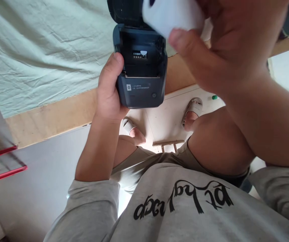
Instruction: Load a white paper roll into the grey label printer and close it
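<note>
Green cloth (46, 50) over wood table (58, 117); pale floor (167, 121).

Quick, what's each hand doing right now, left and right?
Left hand: closed around the dark label printer, whose lid is open.
Right hand: gripping a white paper roll above the printer's open bay.

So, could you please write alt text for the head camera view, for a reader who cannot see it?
The left hand holds a small dark printer with its lid open, while the right hand holds a white paper roll just above it. Below are the person's knees and sandalled feet.
</note>
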{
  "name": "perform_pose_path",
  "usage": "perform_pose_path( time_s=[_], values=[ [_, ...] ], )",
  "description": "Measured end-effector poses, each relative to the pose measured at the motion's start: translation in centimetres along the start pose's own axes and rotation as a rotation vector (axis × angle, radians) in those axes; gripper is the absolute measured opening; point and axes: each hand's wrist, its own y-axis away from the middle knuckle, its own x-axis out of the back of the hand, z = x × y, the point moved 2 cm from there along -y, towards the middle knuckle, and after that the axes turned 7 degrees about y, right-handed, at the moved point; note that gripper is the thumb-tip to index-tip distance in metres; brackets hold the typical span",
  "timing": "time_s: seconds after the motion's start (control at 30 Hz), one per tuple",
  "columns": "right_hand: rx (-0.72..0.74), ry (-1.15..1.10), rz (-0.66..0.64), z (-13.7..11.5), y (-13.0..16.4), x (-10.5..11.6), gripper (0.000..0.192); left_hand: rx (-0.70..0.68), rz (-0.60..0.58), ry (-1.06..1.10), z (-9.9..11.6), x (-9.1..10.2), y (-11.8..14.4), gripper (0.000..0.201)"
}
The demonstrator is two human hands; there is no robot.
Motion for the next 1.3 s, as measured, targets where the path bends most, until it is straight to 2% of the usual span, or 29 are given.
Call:
perform_pose_path(
  time_s=[0.07,0.1,0.2,0.27,0.37,0.47,0.57,0.67,0.77,0.83,0.9,0.97,1.03,1.13,1.2,1.3],
  values=[
    [0.126,0.140,-0.074,-1.3,-0.2,-0.4,0.045,-0.008,-0.017,-0.001,0.1,-0.1,0.0,0.039],
    [0.142,0.202,-0.127,-1.8,-0.4,-0.6,0.045,-0.014,-0.014,-0.006,0.1,-0.1,0.0,0.039],
    [0.061,0.347,-0.205,-2.3,-1.0,-1.2,0.045,-0.028,0.041,-0.041,0.1,-0.1,0.0,0.036],
    [0.047,0.377,-0.214,-2.2,-1.4,-1.5,0.040,-0.029,0.074,-0.067,0.2,-0.1,0.1,0.036],
    [0.148,0.320,-0.177,-2.4,-1.4,-1.5,0.033,-0.027,0.079,-0.077,0.1,0.0,0.3,0.035],
    [0.255,0.282,-0.111,-3.1,-0.7,-1.3,0.040,-0.053,0.057,-0.064,0.0,0.6,0.3,0.037],
    [0.292,0.300,-0.157,-3.8,0.1,-1.4,0.040,-0.075,-0.027,-0.056,-0.3,1.6,-0.2,0.030],
    [0.303,0.295,-0.251,-3.9,0.7,-1.5,0.035,-0.130,-0.159,-0.050,-0.4,2.3,-0.5,0.046],
    [0.336,0.166,-0.193,-3.6,0.9,-1.1,0.031,-0.148,-0.222,-0.122,0.0,2.3,-0.2,0.053],
    [0.238,0.094,-0.066,-2.9,1.0,-0.7,0.033,-0.072,-0.202,-0.206,0.2,2.1,0.0,0.052],
    [0.072,0.058,0.070,-1.9,1.0,-0.5,0.043,-0.040,-0.178,-0.241,0.2,2.2,-0.1,0.054],
    [-0.036,0.023,0.120,-0.9,1.1,-0.7,0.057,-0.114,-0.256,-0.175,0.0,2.4,-0.4,0.063],
    [-0.097,-0.041,0.095,-0.3,1.0,-1.1,0.064,-0.132,-0.305,-0.147,-0.5,2.8,-0.8,0.073],
    [-0.190,-0.146,0.131,-0.3,0.8,-1.0,0.069,-0.156,-0.265,-0.175,-0.8,3.2,-1.0,0.065],
    [-0.202,-0.138,0.130,-0.9,0.6,-0.7,0.061,-0.166,-0.246,-0.189,-0.8,3.3,-1.0,0.061],
    [-0.148,-0.047,-0.075,-1.8,0.5,-0.7,0.051,-0.180,-0.245,-0.187,-0.7,3.1,-1.1,0.060]
  ],
)
